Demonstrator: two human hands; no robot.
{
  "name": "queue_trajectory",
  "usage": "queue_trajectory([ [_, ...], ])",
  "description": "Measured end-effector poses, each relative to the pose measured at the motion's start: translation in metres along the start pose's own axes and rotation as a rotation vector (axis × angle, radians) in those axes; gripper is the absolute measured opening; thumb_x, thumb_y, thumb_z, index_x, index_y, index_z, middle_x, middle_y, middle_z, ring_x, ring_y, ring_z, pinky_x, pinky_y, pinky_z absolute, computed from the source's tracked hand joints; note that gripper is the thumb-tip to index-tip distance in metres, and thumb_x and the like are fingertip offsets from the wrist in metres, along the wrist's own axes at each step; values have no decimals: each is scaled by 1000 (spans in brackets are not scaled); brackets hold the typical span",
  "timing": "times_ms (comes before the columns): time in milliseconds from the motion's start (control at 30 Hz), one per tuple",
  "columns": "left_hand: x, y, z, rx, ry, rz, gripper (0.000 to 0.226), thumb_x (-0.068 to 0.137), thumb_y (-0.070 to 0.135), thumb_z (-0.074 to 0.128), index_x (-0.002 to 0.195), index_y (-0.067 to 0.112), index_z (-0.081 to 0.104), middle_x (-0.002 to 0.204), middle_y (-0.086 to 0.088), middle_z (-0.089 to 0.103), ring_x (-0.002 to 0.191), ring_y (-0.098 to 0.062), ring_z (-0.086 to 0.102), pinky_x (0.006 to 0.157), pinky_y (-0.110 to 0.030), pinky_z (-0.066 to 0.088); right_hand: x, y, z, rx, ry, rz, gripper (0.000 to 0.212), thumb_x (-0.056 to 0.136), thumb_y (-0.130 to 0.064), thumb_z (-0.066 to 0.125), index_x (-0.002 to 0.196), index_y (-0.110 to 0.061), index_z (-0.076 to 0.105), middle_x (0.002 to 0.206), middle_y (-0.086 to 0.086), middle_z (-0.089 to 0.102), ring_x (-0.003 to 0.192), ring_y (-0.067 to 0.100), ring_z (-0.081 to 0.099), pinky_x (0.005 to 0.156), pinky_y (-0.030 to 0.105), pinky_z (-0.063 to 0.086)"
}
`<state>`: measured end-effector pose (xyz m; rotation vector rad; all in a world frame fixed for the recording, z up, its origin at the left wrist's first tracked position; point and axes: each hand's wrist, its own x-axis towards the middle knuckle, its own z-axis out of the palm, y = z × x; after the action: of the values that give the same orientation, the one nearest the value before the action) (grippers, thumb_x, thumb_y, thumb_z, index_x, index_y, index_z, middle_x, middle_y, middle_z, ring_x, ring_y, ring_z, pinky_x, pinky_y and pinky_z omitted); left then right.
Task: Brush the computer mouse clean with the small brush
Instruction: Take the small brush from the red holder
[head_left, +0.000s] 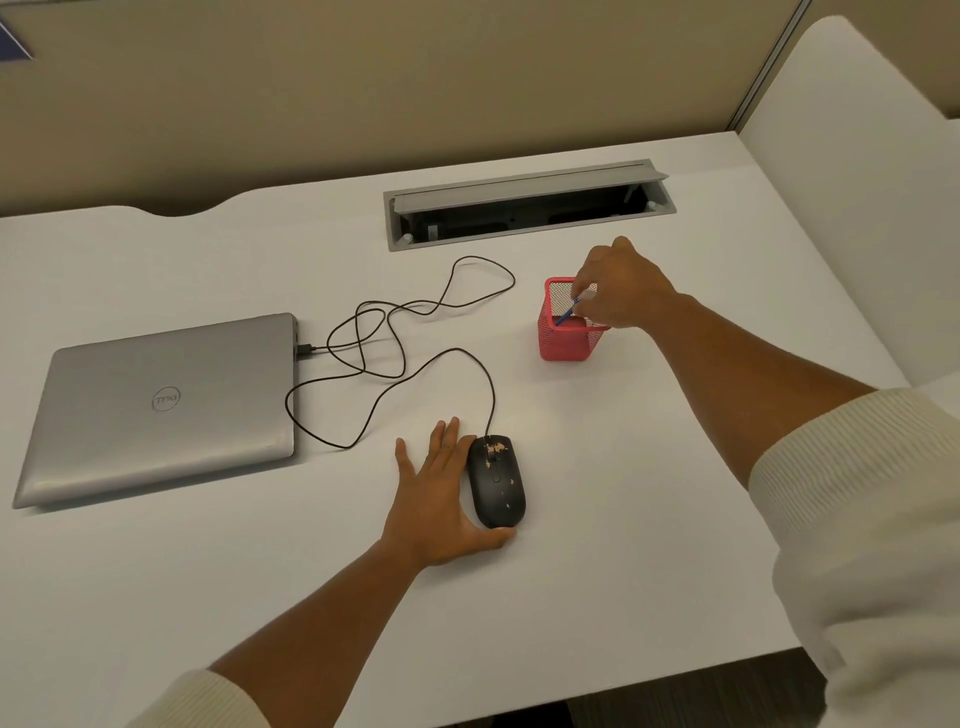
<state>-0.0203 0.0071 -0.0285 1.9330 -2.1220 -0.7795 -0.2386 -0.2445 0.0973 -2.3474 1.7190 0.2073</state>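
Observation:
A black wired computer mouse (497, 480) lies near the middle of the white desk, with pale crumbs stuck on its top near the wheel. My left hand (441, 499) rests flat against its left side, thumb curled under its near end. A small blue brush (567, 312) stands slanted inside a red mesh pen cup (569, 338) further back on the right. My right hand (621, 286) is over the cup's rim, fingertips pinched on the brush's upper end. The brush's lower part is hidden in the cup.
A shut silver laptop (166, 405) lies on the left, and the mouse's black cable (395, 332) loops between it and the mouse. A grey cable hatch (524, 208) stands open at the back of the desk. A white partition (857, 208) borders the right side.

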Motion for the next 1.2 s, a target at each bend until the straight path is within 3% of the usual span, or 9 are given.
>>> queue_trajectory([
  [67,0,2,-1,-5,11,5,126,58,94,59,156,26,19,170,1,1,154,-11,-14,120,-60,-13,-3,2,-3,87,6,-10,27,90,-23,68,116,-17,72,127,7,61,121,25,47,90,39,49],
  [167,0,5,-5,-12,26,13,126,58,95,58,156,25,19,170,0,2,154,-11,-14,120,-60,-13,-7,6,-5,354,74,46,17,88,-13,66,104,-10,72,115,10,69,100,21,57,72,32,47],
  [267,0,7,-8,5,28,24,128,58,97,54,157,25,16,170,1,0,154,-11,-15,120,-58,-17,-13,8,-6,549,165,83,13,89,-14,68,100,-9,71,108,10,72,95,19,60,67,26,44],
  [467,-4,18,-13,30,41,27,125,57,100,51,155,30,14,169,2,-1,154,-12,-15,119,-56,-19,-18,8,-9,725,398,138,31,95,-28,66,123,-16,65,118,6,68,92,14,58,60,9,39],
  [567,-8,25,-14,30,48,29,125,58,98,54,155,29,16,170,2,0,154,-12,-15,120,-58,-17,-23,8,-11,816,448,92,38,97,-24,63,135,-19,57,126,10,65,93,14,59,66,11,45],
  [833,-21,40,-13,66,85,13,128,56,99,52,156,27,17,169,1,-1,153,-12,-16,118,-55,-20,-47,-11,-11,962,371,104,37,98,-20,62,128,-15,41,125,13,59,102,30,68,80,38,62],
  [933,-27,41,-14,74,78,8,128,56,99,52,156,28,17,169,1,-2,154,-13,-15,118,-55,-21,-59,-21,-5,974,321,110,37,94,-25,68,120,-14,44,108,5,64,96,23,66,75,33,60],
  [1067,-41,38,-16,81,97,18,127,56,98,53,155,27,19,169,1,-1,154,-12,-14,119,-55,-19,-79,-33,7,971,317,62,18,87,-22,75,94,-19,58,85,-6,63,80,12,62,66,21,51],
  [1200,-56,31,-17,78,92,30,127,56,100,52,155,29,16,169,2,-2,150,-6,-20,118,-54,-21,-101,-48,21,919,258,45,11,87,-17,76,92,-18,67,85,-7,62,76,10,59,68,16,49],
])
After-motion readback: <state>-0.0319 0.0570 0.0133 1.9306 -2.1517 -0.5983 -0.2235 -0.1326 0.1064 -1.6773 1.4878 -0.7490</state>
